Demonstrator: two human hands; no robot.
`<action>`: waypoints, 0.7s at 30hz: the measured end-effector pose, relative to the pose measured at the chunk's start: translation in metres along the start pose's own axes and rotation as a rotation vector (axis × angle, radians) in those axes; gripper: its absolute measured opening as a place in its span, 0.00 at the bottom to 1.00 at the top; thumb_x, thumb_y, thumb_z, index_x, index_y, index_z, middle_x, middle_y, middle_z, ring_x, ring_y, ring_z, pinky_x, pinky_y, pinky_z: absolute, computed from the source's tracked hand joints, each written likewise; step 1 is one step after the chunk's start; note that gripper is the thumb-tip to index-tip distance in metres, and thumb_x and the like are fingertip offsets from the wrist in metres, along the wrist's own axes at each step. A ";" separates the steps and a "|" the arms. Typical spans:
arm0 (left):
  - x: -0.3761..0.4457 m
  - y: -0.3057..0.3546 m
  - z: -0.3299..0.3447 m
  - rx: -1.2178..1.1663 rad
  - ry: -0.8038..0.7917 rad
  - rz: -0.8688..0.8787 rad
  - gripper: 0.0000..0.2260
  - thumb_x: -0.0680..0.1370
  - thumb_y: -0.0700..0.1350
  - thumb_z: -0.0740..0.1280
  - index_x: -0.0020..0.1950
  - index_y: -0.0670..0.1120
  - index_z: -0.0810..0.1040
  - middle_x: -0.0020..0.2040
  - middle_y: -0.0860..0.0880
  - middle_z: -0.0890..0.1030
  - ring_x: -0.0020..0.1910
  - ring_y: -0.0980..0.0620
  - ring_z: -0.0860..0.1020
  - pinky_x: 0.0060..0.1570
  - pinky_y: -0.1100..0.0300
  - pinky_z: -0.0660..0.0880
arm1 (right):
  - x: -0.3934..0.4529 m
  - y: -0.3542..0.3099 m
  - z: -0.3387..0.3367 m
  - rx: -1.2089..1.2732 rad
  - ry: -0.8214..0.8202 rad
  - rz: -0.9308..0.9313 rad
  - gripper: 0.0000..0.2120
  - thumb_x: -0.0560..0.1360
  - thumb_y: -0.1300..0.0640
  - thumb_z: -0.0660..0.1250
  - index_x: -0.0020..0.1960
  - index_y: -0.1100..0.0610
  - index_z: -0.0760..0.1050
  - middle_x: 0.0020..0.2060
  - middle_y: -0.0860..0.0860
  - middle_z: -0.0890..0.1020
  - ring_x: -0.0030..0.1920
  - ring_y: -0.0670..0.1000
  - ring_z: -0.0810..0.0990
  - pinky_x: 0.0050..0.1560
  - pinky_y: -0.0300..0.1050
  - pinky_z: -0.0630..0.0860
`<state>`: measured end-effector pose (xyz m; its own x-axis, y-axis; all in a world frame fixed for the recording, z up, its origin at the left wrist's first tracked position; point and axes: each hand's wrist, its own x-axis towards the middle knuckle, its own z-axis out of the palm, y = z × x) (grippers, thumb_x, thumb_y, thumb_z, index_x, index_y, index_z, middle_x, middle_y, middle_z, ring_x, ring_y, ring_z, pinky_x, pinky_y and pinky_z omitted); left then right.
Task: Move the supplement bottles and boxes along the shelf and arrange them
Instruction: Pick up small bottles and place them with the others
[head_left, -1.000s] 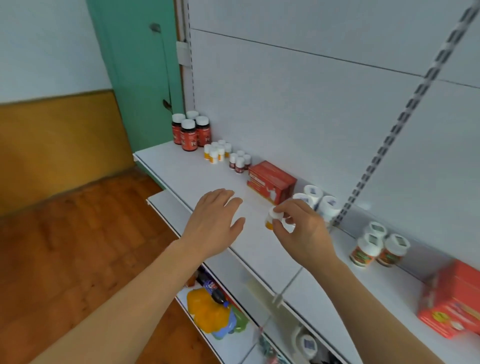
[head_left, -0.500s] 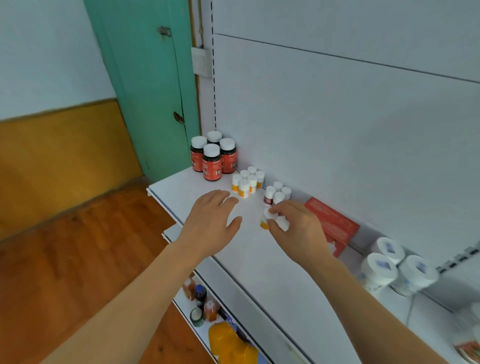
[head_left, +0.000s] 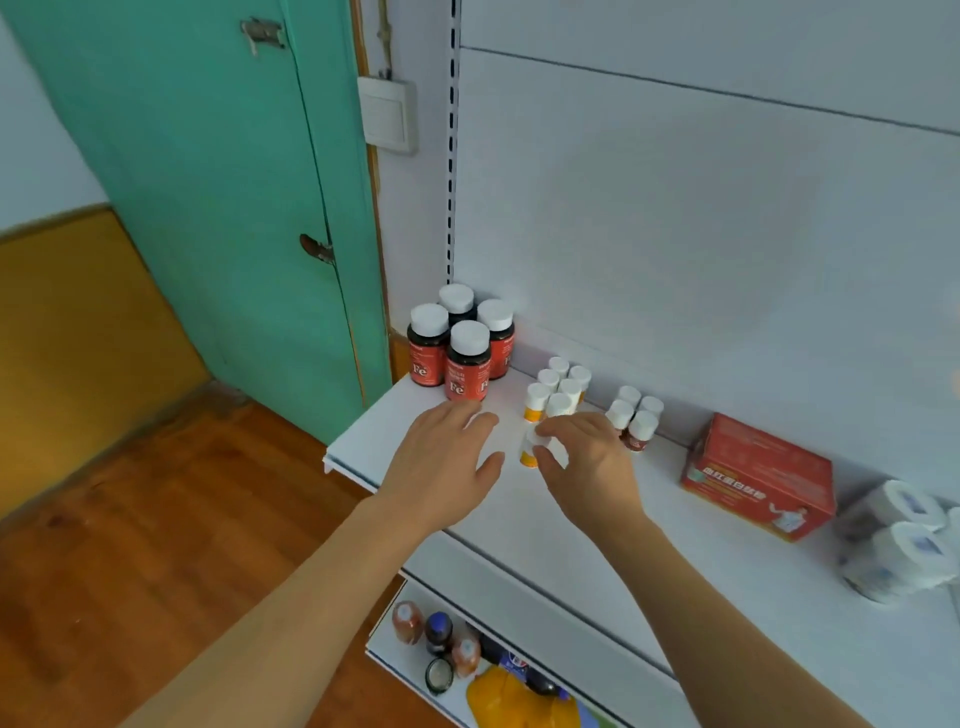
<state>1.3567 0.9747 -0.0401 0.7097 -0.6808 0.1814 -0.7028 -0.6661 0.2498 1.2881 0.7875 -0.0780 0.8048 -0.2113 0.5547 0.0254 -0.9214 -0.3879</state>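
Item: small orange-banded bottle (head_left: 530, 451), white cap, upright on the shelf (head_left: 727, 561). Landmark for all places below: the cluster of small orange-label bottles (head_left: 560, 388) at the shelf's back.

Position: the bottle stands just in front of the cluster, near but apart from its front row. Its long axis is vertical; cap up, orange band at the base.

Right hand (head_left: 589, 467): directly right of the bottle and touching it. Fingers (head_left: 558, 427) arch over the cap from above and the thumb meets the body from the front-right, so the hand pinches the bottle at its upper half. The base appears to be on or just off the shelf; which one cannot be told.

Left hand (head_left: 444, 460): left of the bottle, close but not touching, palm down, fingers straight and spread, grasping nothing.

Neighbours: four large red Fe bottles (head_left: 465, 345) left of and behind the cluster, at the shelf's end. Four small dark-label bottles (head_left: 635, 418) right of the cluster, partly behind the right hand. Red box (head_left: 759, 475) further right, well apart.

Judgement: the right hand is the nearer and already has the bottle. The coming move likely turns on the short gap from bottle to cluster, which lies away from the person, toward the back wall. A tipped neighbour is the risk.
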 end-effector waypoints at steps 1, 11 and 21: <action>0.004 -0.005 0.002 -0.008 -0.008 0.014 0.22 0.81 0.55 0.60 0.73 0.48 0.69 0.73 0.47 0.69 0.72 0.47 0.66 0.70 0.52 0.63 | 0.001 -0.001 0.006 -0.009 0.005 -0.001 0.09 0.67 0.65 0.77 0.46 0.58 0.83 0.41 0.50 0.84 0.46 0.57 0.80 0.45 0.46 0.77; 0.055 -0.035 0.021 -0.036 0.010 0.176 0.15 0.79 0.48 0.64 0.65 0.46 0.74 0.62 0.48 0.75 0.60 0.46 0.73 0.58 0.51 0.72 | 0.021 0.017 0.050 -0.100 0.107 -0.044 0.07 0.68 0.65 0.76 0.45 0.58 0.82 0.44 0.50 0.84 0.49 0.59 0.78 0.51 0.49 0.75; 0.074 -0.042 0.024 -0.104 0.005 0.291 0.13 0.80 0.50 0.62 0.62 0.46 0.75 0.58 0.50 0.78 0.57 0.49 0.74 0.55 0.55 0.72 | 0.025 0.017 0.056 -0.247 0.153 -0.045 0.03 0.72 0.63 0.71 0.45 0.59 0.81 0.43 0.52 0.80 0.45 0.58 0.76 0.41 0.54 0.75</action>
<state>1.4377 0.9446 -0.0602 0.4793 -0.8369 0.2642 -0.8682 -0.4080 0.2825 1.3423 0.7848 -0.1119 0.7069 -0.1975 0.6791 -0.1009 -0.9786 -0.1796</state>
